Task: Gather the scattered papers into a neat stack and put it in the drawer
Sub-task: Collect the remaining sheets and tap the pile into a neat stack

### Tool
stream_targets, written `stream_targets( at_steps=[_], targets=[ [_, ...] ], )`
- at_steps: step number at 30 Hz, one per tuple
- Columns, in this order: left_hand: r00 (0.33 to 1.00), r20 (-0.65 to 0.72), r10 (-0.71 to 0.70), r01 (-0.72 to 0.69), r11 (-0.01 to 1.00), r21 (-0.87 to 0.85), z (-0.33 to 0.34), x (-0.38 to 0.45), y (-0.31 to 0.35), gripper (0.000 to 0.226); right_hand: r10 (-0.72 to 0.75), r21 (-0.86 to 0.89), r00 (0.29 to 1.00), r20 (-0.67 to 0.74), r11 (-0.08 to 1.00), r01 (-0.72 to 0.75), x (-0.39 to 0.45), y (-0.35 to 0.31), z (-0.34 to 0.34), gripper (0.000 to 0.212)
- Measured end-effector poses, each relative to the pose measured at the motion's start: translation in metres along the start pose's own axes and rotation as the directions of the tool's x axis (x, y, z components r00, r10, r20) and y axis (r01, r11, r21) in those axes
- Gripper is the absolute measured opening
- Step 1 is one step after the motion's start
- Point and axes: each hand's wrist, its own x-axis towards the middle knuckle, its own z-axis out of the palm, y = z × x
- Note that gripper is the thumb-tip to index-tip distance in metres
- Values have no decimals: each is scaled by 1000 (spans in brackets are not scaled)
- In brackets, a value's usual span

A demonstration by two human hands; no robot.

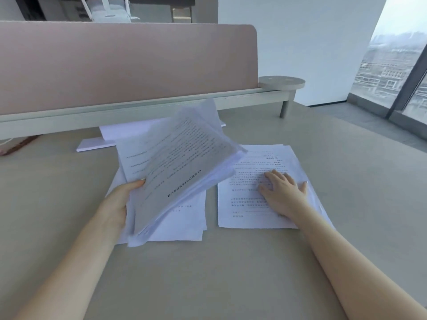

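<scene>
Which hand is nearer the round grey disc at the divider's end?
Right. The right hand lies flat on papers below the disc; the left hand is farther left, holding a sheaf.

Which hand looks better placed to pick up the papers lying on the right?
The right hand: it lies flat on those papers, while the left hand is holding a lifted bundle.

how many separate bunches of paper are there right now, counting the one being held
4: a held bunch in the left hand, a pile under it, a pile under the right hand, sheets by the divider. Overlaps may hide more.
</scene>
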Motion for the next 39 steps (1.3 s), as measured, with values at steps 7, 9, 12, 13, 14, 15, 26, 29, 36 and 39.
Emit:
stream_targets(
  at_steps=[7, 9, 12, 13, 14, 15, 26, 29, 36, 39],
  targets=[
    [998, -44, -43, 46, 997, 67, 7, -3, -1, 13, -1, 24, 1000, -16, 1000, 2, -8, -7, -1, 46],
    [997, -7, -81, 81, 996, 26, 16, -7, -2, 16, -19, 99, 1000, 0, 995, 19, -12, -14, -1, 43],
    [987, 105, -121, 125, 991, -40, 33, -10, -5, 31, 7, 453, 999, -36, 892, 10, -15, -18, -9, 43],
    [982, 147, -118, 126, 991, -49, 42, -11, -5, 31, 49, 616, 998, -46, 788, -11, -13, -15, -14, 42],
    [978, 182, -105, 116, 992, -49, 54, -12, -6, 28, 108, 757, 993, -46, 653, -36, -8, -9, -18, 41],
    [976, 201, -89, 99, 994, -42, 68, -14, -5, 25, 171, 845, 985, -28, 531, -68, -1, 2, -20, 39],
    [942, 74, 327, -307, 753, 582, 140, 26, -33, 61, 306, 959, 921, 240, 72, -273, 13, 65, -43, 31],
    [872, 126, 472, -368, 465, 805, 114, 34, -17, 65, 324, 884, 931, 168, 368, -288, 11, 64, -44, 22],
    [961, 255, 110, -249, -70, 966, 76, 40, -42, 74, 296, 734, 942, 159, 602, -313, 27, 60, -49, 35],
    [954, 281, 107, -269, -107, 957, 83, 37, -43, 74, 282, 690, 946, 162, 652, -313, 34, 56, -53, 42]
  ],
)
